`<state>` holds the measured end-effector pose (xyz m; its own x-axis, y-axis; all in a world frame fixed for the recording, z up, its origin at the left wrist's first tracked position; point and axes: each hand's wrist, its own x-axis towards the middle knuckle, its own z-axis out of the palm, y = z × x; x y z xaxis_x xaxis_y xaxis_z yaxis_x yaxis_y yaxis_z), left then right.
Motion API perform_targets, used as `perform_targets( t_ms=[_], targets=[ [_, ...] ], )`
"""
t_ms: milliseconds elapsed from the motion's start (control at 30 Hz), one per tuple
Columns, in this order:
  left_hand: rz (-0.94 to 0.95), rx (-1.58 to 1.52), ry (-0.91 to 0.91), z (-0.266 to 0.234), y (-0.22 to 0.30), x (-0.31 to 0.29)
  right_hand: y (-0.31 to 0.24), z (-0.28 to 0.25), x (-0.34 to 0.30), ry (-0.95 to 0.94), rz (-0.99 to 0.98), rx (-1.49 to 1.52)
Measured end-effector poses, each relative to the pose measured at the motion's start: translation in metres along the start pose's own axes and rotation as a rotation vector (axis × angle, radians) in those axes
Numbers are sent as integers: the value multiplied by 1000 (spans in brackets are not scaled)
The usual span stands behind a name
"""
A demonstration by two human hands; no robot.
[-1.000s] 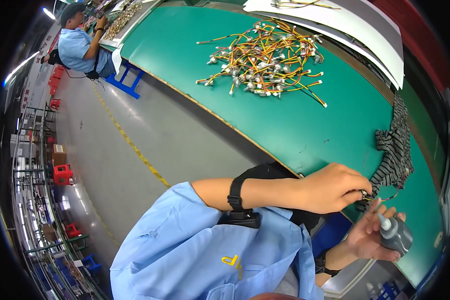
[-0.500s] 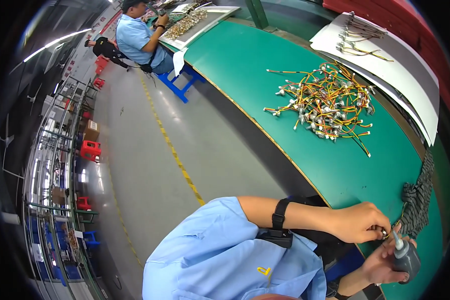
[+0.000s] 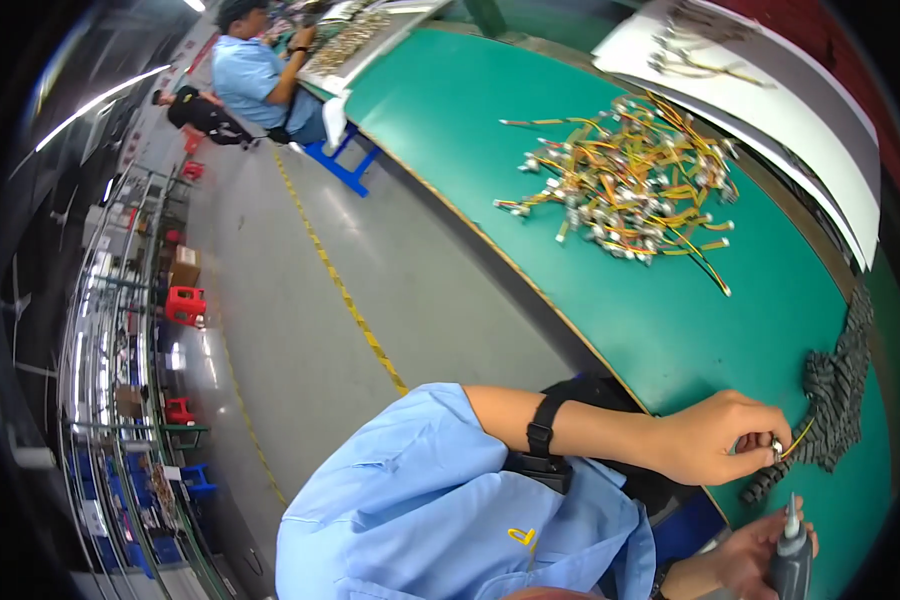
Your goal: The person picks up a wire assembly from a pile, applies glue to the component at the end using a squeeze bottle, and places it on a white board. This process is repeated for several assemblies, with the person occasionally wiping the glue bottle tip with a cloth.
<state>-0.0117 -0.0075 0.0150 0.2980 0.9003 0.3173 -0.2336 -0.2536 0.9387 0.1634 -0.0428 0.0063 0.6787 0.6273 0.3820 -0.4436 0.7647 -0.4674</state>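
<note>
left hand [image 3: 725, 437]: fingers bent, tips pressed together, found pinching a small silvery part [image 3: 778, 446] at the bench edge. a thin yellow wire [image 3: 799, 440] ran from the part, away to the right of those fingers and toward a dark striped cloth [image 3: 836, 405]. the cloth lay on the green bench [image 3: 450, 120], just to the right of the pinching fingertips, with a narrow end lying just below them. a black strap [image 3: 542, 425] encircled the left wrist.

right hand [image 3: 753, 558]: positioned below the left fingers, its own fingers wrapped around a dark grey squeeze bottle [image 3: 792, 568]. the bottle stood nearly upright in the grip, pale nozzle [image 3: 792, 518] pointing up, apart from the silvery part. its base was cut off by the lower edge of the view.

surroundings: a tangled heap of wire leads [image 3: 625, 185], yellow, red and dark with pale ends, lay on the bench well beyond the left fingers. farther past the heap, more wires [image 3: 705, 50] rested on a white sheet [image 3: 820, 135]. farthest from the fingers, a co-worker [image 3: 250, 80] in light blue sat on a blue stool [image 3: 345, 172].
</note>
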Motion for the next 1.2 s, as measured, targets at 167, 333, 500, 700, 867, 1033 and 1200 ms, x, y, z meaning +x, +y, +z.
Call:
perform_targets(
  t_ms=[167, 333, 500, 700, 867, 1033, 1200],
  targets=[
    [-62, 192, 44, -3, -5, 7, 6, -25, -2, 163, -29, -435],
    [2, 188, 97, -7, -21, 5, 17, -33, 9, -242, 113, -228],
    [88, 224, 49, 9, -30, 12, -2, -37, 17, -374, 132, -341],
    [104, 315, 20, 8, -25, 13, -5, -41, 20, -553, 89, -413],
    [141, 340, 19, 7, -25, 13, -4, -33, 15, -525, 53, -581],
    [145, 355, 14, 6, -25, 12, -2, -36, 15, -528, 32, -599],
    [160, 355, 17, 7, -25, 13, -1, -36, 15, -528, -3, -631]
  ],
)
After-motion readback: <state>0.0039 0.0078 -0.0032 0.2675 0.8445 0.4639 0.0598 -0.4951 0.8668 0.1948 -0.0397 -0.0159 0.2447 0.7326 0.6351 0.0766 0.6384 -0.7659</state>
